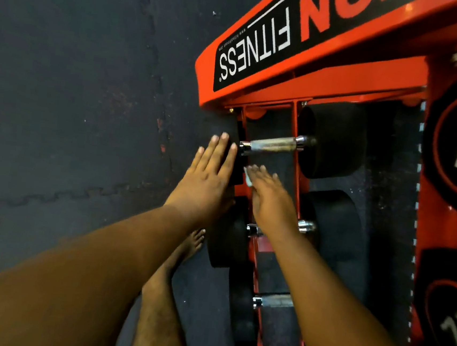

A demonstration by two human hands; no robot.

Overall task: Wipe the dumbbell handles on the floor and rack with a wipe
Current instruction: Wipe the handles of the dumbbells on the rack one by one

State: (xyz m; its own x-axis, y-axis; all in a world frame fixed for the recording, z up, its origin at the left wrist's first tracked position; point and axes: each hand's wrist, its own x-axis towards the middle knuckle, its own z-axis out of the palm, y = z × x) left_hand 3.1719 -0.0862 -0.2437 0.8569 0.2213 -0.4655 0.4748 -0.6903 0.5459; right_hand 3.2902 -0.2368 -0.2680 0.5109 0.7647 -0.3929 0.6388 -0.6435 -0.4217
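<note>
left hand (207, 176) flat on dumbbell end | right hand (272, 202) over wipe (247, 178) | rack (342, 80)

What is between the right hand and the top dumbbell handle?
Head view: only dark rack padding; the right hand, wipe under it, stays below the handle.

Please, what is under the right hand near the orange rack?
A small white corner of the wipe shows under the fingers of the right hand. The rest of it is covered, and so is most of the dumbbell handle below the wrist.
</note>
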